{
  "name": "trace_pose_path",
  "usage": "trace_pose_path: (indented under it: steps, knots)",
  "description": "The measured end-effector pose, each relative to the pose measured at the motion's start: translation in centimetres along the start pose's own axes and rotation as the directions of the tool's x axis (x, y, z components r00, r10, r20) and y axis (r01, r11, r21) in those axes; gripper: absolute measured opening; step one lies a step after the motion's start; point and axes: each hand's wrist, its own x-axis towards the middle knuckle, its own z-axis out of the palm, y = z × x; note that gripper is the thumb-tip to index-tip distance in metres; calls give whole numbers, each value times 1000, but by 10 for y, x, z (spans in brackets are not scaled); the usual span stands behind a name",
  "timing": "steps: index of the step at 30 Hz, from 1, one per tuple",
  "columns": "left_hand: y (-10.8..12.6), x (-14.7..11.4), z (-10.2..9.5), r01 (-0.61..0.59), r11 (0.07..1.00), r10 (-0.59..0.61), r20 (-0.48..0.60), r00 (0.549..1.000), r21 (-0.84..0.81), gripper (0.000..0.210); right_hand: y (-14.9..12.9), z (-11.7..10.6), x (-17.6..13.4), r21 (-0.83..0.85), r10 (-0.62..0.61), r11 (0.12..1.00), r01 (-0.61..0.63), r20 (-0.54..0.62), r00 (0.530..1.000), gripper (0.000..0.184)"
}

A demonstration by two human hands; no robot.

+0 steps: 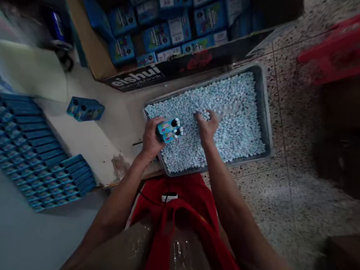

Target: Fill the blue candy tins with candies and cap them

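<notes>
My left hand (152,136) is closed around two small blue printed boxes (167,127), held side by side at the left end of a grey tray (269,136). Each box has a dark opening facing right, with a few white balls at it. Small pale blue and white balls (185,152) fill the tray. Over its middle, my right hand (208,127) curls its fingers round some of these balls, the thumb on the left side.
A large cardboard carton (134,79) with many blue boxes stands behind the tray. On the worktop (119,117) at left are more blue boxes (86,109). Stacked blue cartons (41,153) line the left side. A red plastic object (345,48) lies far right, over the speckled floor (290,160).
</notes>
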Motion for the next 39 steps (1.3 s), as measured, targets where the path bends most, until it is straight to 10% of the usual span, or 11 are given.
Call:
trace_pose_path:
  steps: [6,16,23,27,34,39]
  knots:
    - [2,-1,-11,109,985,-118,66,991,136,63,-33,5,-53,358,122,857,-370,557,822,48]
    - [16,-3,0,-34,981,53,97,994,-190,57,-85,3,-120,477,-461,846,237,435,773,49]
    - [-5,3,26,-60,909,57,-19,998,-411,74,-38,-59,-91,74,-463,876,477,409,786,46]
    - [-17,5,29,-52,879,43,-29,999,-473,79,22,-87,-75,-407,-466,624,667,491,736,29]
    - [-24,-6,6,36,854,-34,13,999,-520,82,54,-27,-70,-493,-373,217,842,756,538,84]
    - [-24,-24,1,132,826,-103,83,991,-548,86,39,-11,-20,-595,-406,209,776,669,623,63]
